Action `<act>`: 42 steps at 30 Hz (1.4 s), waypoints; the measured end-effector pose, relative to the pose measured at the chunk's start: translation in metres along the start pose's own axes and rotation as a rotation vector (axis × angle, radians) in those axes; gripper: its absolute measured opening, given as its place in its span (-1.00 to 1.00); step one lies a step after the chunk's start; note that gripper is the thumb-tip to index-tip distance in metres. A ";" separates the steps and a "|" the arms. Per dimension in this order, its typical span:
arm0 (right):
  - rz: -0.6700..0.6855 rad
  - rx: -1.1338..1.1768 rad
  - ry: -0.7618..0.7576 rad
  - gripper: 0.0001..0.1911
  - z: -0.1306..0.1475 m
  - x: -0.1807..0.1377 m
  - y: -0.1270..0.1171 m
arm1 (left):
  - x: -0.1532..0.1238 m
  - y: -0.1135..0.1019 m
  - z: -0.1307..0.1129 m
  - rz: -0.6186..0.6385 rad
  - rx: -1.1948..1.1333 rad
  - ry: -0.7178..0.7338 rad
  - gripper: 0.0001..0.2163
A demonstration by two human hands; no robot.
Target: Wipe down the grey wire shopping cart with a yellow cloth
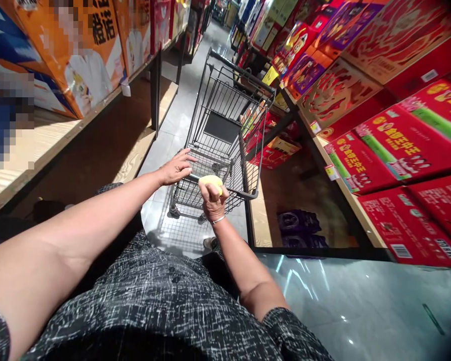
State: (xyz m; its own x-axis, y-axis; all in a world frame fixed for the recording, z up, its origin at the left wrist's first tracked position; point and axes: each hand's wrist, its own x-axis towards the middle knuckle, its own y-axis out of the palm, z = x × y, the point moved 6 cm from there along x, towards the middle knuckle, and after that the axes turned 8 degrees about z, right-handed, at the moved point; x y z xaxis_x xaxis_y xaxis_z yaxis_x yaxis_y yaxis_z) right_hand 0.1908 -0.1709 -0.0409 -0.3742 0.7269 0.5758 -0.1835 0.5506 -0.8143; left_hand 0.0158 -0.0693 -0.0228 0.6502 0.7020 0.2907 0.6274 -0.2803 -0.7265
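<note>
A black wire shopping cart (225, 125) stands in the aisle in front of me, with an empty basket. My left hand (177, 168) rests on the cart's handle, fingers curled loosely over the bar. My right hand (212, 199) is closed around a yellow cloth (211, 180) and presses it on the handle bar near the middle. A thin bracelet circles my right wrist.
Red gift boxes (391, 145) fill the slanted shelves on the right, with more boxes on the low shelf beneath. Orange cartons (82, 55) line the wooden shelf (60, 135) on the left. The grey tiled aisle (206, 45) runs ahead past the cart.
</note>
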 end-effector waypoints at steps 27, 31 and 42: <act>-0.030 0.043 -0.055 -0.48 -0.002 -0.004 -0.025 | -0.015 -0.028 0.002 0.064 0.214 -0.262 -0.72; -0.121 -0.018 -0.001 -0.49 -0.009 -0.012 -0.028 | -0.006 -0.020 -0.031 0.007 0.393 -0.223 -0.60; 0.631 0.031 -0.094 -0.59 0.030 -0.092 0.106 | -0.014 0.011 -0.046 0.117 0.488 -0.091 -0.73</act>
State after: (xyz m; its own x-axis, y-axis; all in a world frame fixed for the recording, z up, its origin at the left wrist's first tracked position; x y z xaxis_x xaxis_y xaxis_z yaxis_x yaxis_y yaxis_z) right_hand 0.1785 -0.1924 -0.1823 -0.4966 0.8677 -0.0233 0.0725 0.0147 -0.9973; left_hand 0.0335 -0.1120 -0.0060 0.6507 0.7443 0.1504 0.2652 -0.0371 -0.9635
